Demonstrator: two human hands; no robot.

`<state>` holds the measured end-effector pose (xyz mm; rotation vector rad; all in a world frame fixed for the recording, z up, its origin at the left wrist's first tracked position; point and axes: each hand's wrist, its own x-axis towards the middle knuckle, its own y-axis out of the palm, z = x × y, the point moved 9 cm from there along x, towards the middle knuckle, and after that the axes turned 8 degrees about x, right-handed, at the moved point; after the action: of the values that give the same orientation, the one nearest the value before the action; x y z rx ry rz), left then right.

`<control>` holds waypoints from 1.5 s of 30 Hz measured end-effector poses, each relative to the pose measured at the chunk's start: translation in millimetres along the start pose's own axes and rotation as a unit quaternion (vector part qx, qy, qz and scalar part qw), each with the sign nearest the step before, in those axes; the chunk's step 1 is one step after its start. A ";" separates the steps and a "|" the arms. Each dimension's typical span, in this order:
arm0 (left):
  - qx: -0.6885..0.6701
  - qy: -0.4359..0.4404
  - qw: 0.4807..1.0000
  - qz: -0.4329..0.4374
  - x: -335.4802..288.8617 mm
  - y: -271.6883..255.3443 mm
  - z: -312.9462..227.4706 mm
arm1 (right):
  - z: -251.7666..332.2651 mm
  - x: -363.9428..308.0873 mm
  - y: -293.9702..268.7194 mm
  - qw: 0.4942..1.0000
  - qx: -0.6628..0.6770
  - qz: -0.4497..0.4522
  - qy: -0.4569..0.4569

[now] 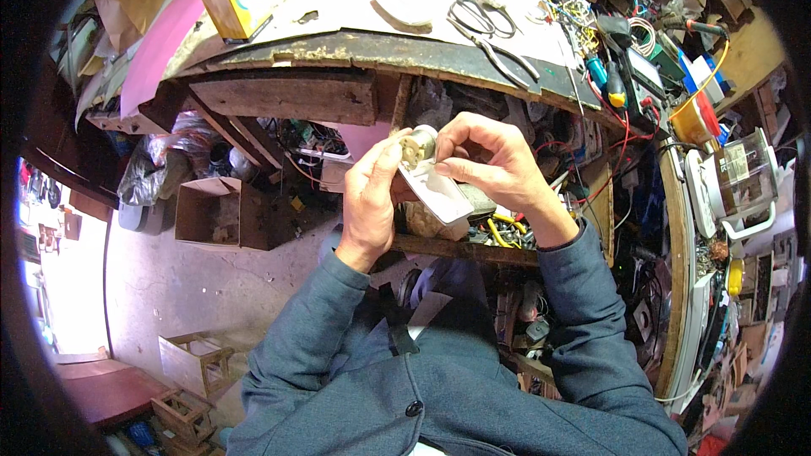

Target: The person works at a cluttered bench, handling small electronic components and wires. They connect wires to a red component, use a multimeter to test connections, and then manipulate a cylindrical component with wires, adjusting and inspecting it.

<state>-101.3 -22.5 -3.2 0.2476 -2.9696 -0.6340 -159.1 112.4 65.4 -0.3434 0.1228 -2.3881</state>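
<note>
In front of my chest, my left hand [372, 198] is closed round a white plastic housing [441, 196] that slants down to the right. At its upper end sit pale yellowish inner parts [410, 150] and a round silvery piece [427, 133], perhaps a small motor. My right hand [497, 165] is at the housing's right side, thumb and forefinger pinched together close to the inner parts. Whatever lies between those fingertips is too small to make out. Beyond the hands, on the bench, lie black-handled scissors [483, 15] and pliers [500, 55] with spread handles.
An open drawer [473, 252] of tools and parts sits below my hands. The bench [338, 13] holds a yellow box [236, 0]. Wires, a screwdriver [615, 89] and a meter with red leads crowd the right. A cardboard box [215, 215] stands on the floor at left.
</note>
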 end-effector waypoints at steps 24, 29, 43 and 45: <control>0.032 0.008 0.999 0.011 0.4 1.3 -0.3 | 25.4 -0.7 3.0 0.991 -0.069 -0.005 -0.116; 0.038 0.027 0.999 0.011 1.9 1.8 -0.8 | 30.3 -1.6 7.5 0.978 -0.126 0.008 -0.164; 0.027 0.009 1.000 0.002 -0.7 1.6 0.9 | 32.4 -5.0 5.0 0.984 -0.115 -0.035 -0.130; 0.037 0.019 0.999 -0.001 -1.3 2.3 -0.8 | 35.2 -6.3 6.8 0.979 -0.138 -0.029 -0.144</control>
<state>-100.3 -20.5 -1.6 0.2663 -2.9607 -0.5151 -140.4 111.8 96.7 -0.8290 0.3148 -2.3519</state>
